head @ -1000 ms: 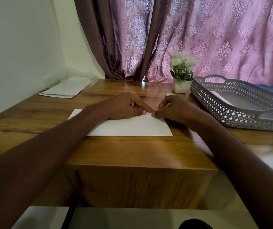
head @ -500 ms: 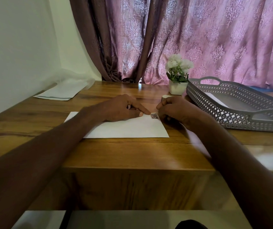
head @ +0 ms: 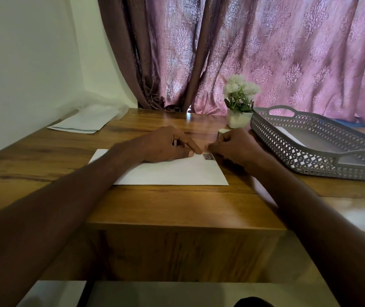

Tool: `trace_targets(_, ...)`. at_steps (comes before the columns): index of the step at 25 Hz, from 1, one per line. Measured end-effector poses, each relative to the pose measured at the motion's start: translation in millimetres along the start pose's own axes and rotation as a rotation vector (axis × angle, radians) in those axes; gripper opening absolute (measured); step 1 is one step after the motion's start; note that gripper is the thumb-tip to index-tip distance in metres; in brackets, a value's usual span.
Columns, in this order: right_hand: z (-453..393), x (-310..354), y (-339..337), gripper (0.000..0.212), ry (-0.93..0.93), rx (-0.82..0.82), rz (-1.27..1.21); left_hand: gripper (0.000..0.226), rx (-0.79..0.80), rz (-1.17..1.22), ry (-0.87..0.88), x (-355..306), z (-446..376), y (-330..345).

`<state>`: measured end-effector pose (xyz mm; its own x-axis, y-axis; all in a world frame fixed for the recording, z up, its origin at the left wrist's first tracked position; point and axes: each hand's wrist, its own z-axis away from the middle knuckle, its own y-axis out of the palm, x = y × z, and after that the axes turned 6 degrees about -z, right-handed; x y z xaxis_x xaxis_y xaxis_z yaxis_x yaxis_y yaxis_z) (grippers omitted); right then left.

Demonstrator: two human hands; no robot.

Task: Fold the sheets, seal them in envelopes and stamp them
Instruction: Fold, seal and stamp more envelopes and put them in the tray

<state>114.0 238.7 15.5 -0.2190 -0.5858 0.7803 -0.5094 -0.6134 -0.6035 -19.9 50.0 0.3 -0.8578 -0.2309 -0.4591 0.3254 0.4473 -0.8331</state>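
A white envelope (head: 172,171) lies flat on the wooden desk (head: 177,204) in front of me. A small dark stamp (head: 208,156) sits at its far right corner. My left hand (head: 166,145) rests on the envelope, its forefinger stretched out with the tip just left of the stamp. My right hand (head: 237,147) lies just right of the stamp with its fingers curled; whether they hold anything is hidden.
A grey lattice tray (head: 310,156) with white sheets inside stands at the right. A small white pot of flowers (head: 239,107) and a small round white object (head: 222,132) stand behind my right hand. More envelopes (head: 84,122) lie at the far left by the wall.
My right hand has drawn back to the right, uncovering the stamp on the envelope's corner. My left hand stays on the envelope.
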Motion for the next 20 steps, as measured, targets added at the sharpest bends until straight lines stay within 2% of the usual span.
trace_targets(2, 1.0, -0.2, 3.4, 0.025, -0.029, 0.025, 0.048, 0.019, -0.021, 0.003, -0.014, 0.0, 0.0, 0.1)
trace_targets(6, -0.9, -1.1, 4.2, 0.014, -0.047, -0.042, 0.093, 0.018, -0.033, -0.020, -0.010, -0.7, 0.3, 0.3)
trace_targets(11, 0.4, 0.8, 8.8, 0.024, -0.043, -0.008, 0.120, 0.017, -0.031, -0.014, -0.022, -2.2, 0.9, 1.0)
trace_targets(14, -3.4, -1.4, 7.8, 0.009, -0.055, -0.036, 0.122, 0.015, -0.030, 0.000, -0.039, -2.6, 1.1, 0.9)
trace_targets(17, -3.2, -5.7, 1.4, 0.002, -0.021, 0.041, -0.004, 0.015, -0.032, -0.014, -0.039, -3.8, 2.3, 0.3)
trace_targets(20, 0.3, -6.7, -4.9, 0.016, -0.009, 0.173, -0.084, 0.015, -0.030, -0.017, -0.040, -5.9, 2.2, 0.0)
